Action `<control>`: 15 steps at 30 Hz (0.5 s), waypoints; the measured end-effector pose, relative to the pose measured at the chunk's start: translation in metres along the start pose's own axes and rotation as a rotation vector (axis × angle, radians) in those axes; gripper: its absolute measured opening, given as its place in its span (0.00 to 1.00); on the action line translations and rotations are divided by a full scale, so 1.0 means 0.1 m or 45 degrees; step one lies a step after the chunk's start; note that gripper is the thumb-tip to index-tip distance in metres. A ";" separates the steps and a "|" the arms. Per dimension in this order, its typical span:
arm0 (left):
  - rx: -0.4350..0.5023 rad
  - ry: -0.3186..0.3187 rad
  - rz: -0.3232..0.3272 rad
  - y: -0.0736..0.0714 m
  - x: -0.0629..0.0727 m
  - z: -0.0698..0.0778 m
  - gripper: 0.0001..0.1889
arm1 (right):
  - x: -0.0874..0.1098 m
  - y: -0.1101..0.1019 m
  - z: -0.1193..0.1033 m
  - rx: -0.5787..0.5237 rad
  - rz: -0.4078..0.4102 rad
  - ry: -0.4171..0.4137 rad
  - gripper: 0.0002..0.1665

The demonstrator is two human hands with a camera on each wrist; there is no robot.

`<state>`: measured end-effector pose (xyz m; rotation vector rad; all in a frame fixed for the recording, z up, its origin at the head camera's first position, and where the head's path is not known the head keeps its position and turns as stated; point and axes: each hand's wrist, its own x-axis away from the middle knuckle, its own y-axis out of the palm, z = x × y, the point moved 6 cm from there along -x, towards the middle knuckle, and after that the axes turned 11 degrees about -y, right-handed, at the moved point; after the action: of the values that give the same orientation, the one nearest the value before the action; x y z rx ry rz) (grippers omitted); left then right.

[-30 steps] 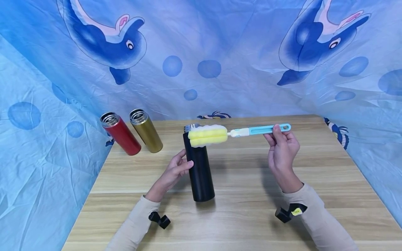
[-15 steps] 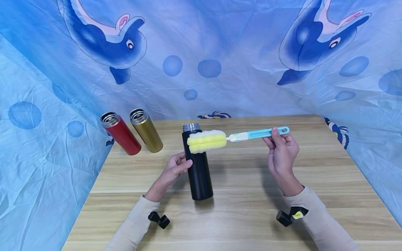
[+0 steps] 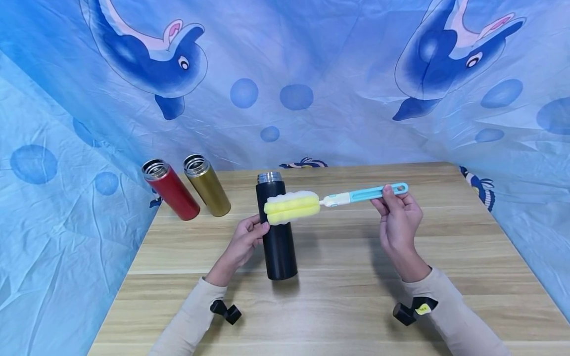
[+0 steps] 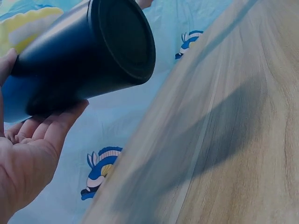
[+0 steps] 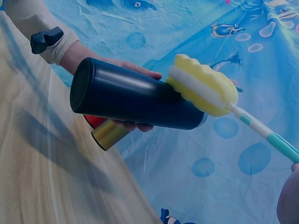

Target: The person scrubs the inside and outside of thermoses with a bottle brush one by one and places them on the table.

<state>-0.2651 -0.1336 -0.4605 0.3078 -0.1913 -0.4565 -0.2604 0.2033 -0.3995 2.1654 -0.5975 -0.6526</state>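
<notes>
A black vacuum flask with a bare steel neck is held off the table, its bottom tipped toward me. My left hand grips it round the middle; in the left wrist view the fingers wrap its underside. In my right hand the end of a bottle brush's turquoise handle is pinched between thumb and fingers. The brush's yellow and white sponge head lies across the flask's upper side, outside the mouth. Whether sponge and flask touch is hard to tell in the right wrist view.
A red flask and a gold flask, both lidless, stand at the table's back left. The wooden table ends at a blue cloth backdrop with printed dolphins. Each sleeve carries a black wrist camera.
The sponge head has slid down along the flask, away from its neck, with the right hand lowering slightly. The flask has shifted a little up and left in the left hand's grip.
</notes>
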 end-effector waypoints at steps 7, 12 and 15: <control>-0.009 0.032 0.055 -0.04 -0.01 0.01 0.22 | 0.03 -0.03 0.02 0.037 0.014 0.033 0.12; 0.024 0.046 0.075 -0.07 -0.01 0.01 0.12 | 0.06 -0.04 0.02 0.057 0.017 0.052 0.08; 0.048 0.044 0.051 -0.07 -0.02 0.01 0.12 | 0.07 -0.06 0.02 0.064 0.014 0.057 0.06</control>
<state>-0.2698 -0.1395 -0.4620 0.3479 -0.1723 -0.4080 -0.2552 0.2007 -0.4071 2.2159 -0.6078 -0.5877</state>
